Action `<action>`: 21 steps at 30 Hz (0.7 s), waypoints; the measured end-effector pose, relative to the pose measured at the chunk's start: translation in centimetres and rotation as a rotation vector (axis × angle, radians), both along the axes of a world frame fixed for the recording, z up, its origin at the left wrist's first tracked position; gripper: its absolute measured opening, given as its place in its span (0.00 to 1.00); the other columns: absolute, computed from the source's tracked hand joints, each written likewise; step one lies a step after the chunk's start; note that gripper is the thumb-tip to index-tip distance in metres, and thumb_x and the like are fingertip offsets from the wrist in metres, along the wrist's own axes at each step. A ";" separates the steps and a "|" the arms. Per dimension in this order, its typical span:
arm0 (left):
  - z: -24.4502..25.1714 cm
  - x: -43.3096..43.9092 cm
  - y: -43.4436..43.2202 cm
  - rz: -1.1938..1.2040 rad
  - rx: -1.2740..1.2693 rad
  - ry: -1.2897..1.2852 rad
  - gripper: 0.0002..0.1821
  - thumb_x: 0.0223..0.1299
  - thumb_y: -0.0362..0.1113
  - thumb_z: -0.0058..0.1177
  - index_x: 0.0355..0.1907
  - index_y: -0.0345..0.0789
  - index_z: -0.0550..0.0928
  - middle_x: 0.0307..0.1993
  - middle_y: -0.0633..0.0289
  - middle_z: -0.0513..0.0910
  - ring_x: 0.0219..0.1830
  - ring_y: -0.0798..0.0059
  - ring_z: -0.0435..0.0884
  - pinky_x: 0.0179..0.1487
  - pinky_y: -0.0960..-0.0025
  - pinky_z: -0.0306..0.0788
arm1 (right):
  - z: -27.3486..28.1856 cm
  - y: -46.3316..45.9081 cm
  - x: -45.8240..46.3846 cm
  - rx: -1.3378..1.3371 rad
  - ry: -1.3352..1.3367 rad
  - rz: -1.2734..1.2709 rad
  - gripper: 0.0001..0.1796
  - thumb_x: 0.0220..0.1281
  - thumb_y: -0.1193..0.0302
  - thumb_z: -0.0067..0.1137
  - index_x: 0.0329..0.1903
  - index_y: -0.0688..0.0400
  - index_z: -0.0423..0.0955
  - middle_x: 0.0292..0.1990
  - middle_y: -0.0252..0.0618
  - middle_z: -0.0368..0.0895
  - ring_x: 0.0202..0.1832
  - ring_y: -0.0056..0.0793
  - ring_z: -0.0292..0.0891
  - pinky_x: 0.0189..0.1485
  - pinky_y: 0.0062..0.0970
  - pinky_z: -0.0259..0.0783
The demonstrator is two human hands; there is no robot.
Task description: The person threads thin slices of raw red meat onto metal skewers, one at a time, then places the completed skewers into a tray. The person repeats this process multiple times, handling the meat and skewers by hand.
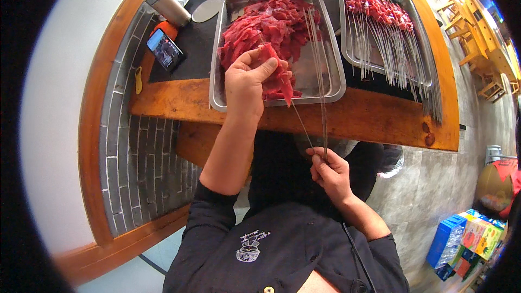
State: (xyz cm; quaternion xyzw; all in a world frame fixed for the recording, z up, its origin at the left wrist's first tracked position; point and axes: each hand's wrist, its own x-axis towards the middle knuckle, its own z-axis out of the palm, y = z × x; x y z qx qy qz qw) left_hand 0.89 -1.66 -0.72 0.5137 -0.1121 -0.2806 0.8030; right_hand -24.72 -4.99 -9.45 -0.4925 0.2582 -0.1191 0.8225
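Observation:
My left hand (pixel 254 75) pinches a strip of raw red meat (pixel 281 81) above the near part of a steel tray (pixel 338 89). A thin metal skewer (pixel 302 124) runs from that meat down to my right hand (pixel 331 171), whose fingers also hold several bare skewers (pixel 320 73) reaching up over the tray's right side. Behind my left hand lies a heap of sliced raw meat (pixel 264 16). At the right, a second steel tray (pixel 427 77) holds many skewers with meat (pixel 378 8) at their far ends and bare shafts towards me.
A phone (pixel 165 50) with a lit screen leans on an orange object (pixel 166 28) at the left. Near it are a steel flask (pixel 169 6), a round lid (pixel 206 9) and a yellow object (pixel 139 80). The wooden table edge (pixel 366 118) runs before me; boxes (pixel 468 236) stand lower right.

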 end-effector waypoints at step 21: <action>1.1 5.5 0.8 0.217 0.771 -1.221 0.11 0.54 0.40 0.69 0.33 0.34 0.88 0.33 0.54 0.87 0.34 0.63 0.86 0.36 0.64 0.77 | 1.3 -2.3 -0.7 -0.158 -0.064 -0.019 0.21 0.78 0.60 0.50 0.62 0.62 0.75 0.29 0.27 0.78 0.23 0.09 0.61 0.26 0.13 0.62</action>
